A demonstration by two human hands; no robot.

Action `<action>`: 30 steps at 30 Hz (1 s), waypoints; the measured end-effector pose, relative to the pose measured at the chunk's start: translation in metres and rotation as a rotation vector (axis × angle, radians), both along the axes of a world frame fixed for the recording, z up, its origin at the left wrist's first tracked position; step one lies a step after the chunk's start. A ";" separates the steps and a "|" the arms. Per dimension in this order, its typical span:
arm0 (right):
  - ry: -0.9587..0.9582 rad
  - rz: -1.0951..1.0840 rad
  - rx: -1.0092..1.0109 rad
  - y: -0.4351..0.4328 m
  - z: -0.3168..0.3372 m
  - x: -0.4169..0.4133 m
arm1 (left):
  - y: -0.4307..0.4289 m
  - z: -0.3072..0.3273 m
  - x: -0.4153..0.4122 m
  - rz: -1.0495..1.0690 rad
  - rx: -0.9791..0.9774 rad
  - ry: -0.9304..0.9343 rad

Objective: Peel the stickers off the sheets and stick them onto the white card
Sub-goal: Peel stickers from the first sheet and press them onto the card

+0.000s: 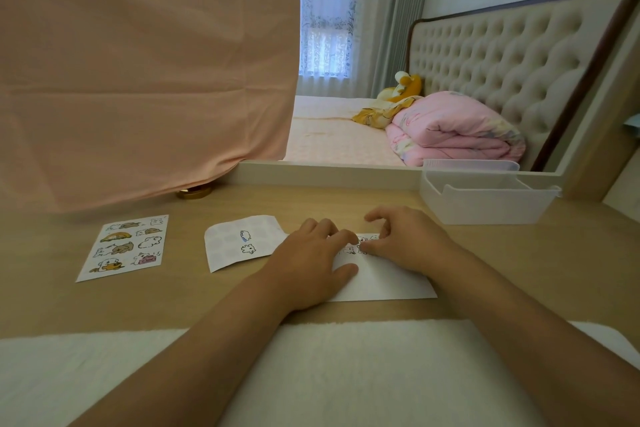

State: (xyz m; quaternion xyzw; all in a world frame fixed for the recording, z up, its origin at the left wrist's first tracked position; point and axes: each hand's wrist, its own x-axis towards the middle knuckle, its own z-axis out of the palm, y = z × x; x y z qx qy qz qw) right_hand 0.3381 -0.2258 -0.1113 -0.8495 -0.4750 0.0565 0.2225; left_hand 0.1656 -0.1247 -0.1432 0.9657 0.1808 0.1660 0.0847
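The left hand (313, 255) lies flat on the white card (388, 284), its fingers straight and close together, pressing the card onto the wooden desk (519, 270). The thumb stretches along the card's near part. The right hand (405, 241) rests on the far edge of the same card with its fingers arched and slightly spread. The forefinger is lifted clear of the paper. Its thumb tip comes down right next to the left forefinger tip, on a small cartoon sticker (362, 246). I cannot tell whether that thumb only presses the sticker or pinches it against another finger.

A few more small stickers (374, 238) sit on the card just past the right fingertips, and another peeks out between the two hands.

Just beyond the left knuckles lies a nearly spent sticker sheet (225, 246) with two stickers remaining on it, one corner tucked under the left hand. Well out from the left hand's little-finger side lies a full sticker sheet (124, 246) of cartoon animals, flat on the desk.

Past the right fingertips, farther away, stands a white plastic organiser tray (485, 204). A pink cloth (138, 62) hangs far beyond the left fingers, with a gold-coloured round base (194, 192) showing under its hem. A white towel (346, 364) lies under both forearms, on the wrist side of the card.
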 end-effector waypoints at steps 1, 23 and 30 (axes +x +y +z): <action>0.017 -0.002 0.020 -0.002 -0.001 0.001 | -0.001 0.000 0.000 0.002 0.012 0.005; -0.440 0.286 -0.160 -0.037 -0.010 -0.020 | -0.012 0.001 0.003 0.072 0.107 0.127; -0.441 0.266 -0.133 -0.039 -0.014 -0.020 | -0.018 0.011 -0.003 0.025 0.147 0.191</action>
